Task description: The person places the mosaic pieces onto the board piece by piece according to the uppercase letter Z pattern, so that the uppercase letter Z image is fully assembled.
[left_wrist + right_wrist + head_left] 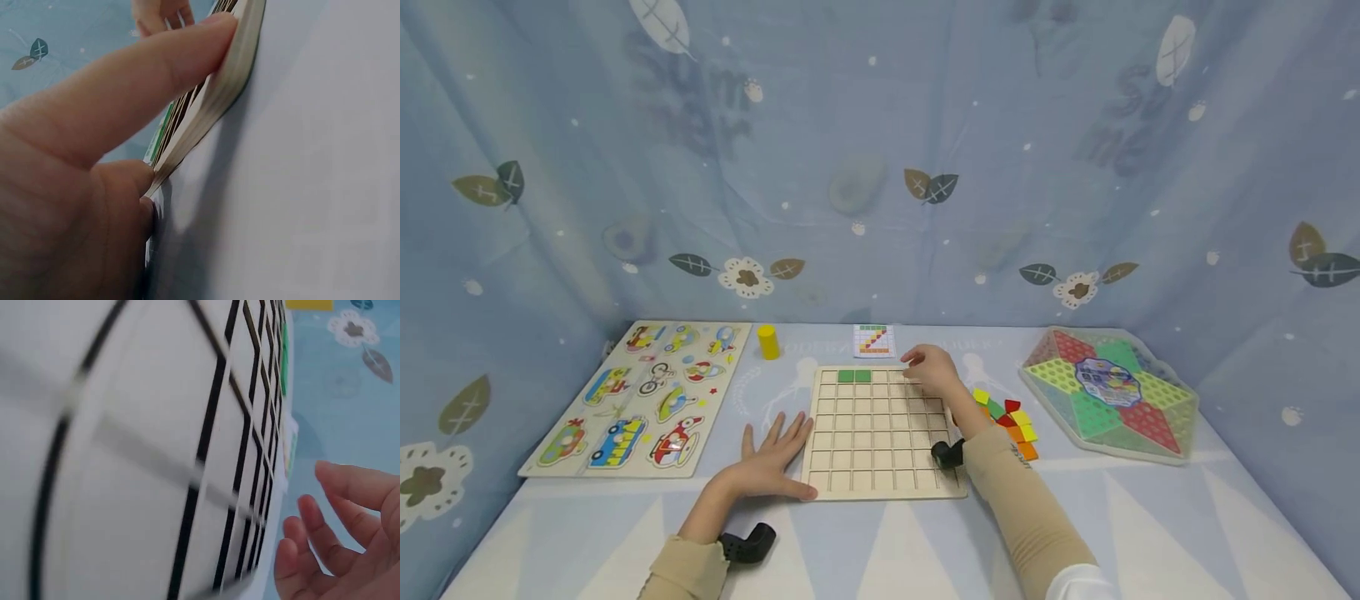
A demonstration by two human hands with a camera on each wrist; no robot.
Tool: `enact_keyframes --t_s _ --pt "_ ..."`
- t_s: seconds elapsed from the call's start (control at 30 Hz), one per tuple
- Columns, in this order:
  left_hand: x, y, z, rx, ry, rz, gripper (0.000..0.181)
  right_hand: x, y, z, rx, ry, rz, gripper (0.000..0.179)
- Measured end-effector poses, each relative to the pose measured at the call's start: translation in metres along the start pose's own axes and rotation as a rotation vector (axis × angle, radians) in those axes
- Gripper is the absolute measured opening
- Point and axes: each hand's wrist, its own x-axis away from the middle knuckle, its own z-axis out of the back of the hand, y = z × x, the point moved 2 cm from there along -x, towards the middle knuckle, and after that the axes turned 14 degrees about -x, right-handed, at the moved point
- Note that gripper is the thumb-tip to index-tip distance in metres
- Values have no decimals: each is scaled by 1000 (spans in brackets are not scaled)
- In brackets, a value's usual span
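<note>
A wooden grid board point(850, 450) lies flat on the table, with two green square tiles point(854, 377) side by side in its far row. My left hand point(771, 462) rests spread at the board's near left corner. Its thumb point(187, 53) lies along the board's edge in the left wrist view, the fingertips beside the left side. Over the far right part of the board is my right hand point(931, 371), fingers loosely bent. In the right wrist view nothing shows between the thumb and fingers of that hand point(350, 544).
Loose coloured tiles point(1021, 425) lie right of the board, partly behind the right forearm. A pattern card point(874, 341) and a yellow cylinder point(768, 342) stand beyond it. A vehicle puzzle board point(647, 400) is at left, a clear-lidded game board point(1108, 392) at right.
</note>
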Motion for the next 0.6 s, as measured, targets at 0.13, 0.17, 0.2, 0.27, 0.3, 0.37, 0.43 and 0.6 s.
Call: enact_keyframes --t_s 0.13,0.17,0.2,0.27,0.3,0.37,0.43,0.6 --pt "0 0 0 -2 -4 4 111 13 11 28 44 37 -31 23" --pt "0 0 -1 -1 -4 5 111 16 15 34 71 49 -35 25" --pt "0 0 -1 -1 -4 5 111 18 19 41 104 61 -45 28" --pt "1 0 -1 -2 -5 5 111 24 25 53 180 82 -67 32" --pt "1 -1 -1 -4 -5 5 111 28 29 58 210 82 -80 34" --pt "1 -1 -1 -4 -5 4 111 34 35 67 258 81 -110 36" --pt "1 -1 -1 -5 -5 1 111 40 39 74 289 73 -135 36" --pt "1 -1 0 9 -4 -4 111 49 45 86 314 47 -167 44"
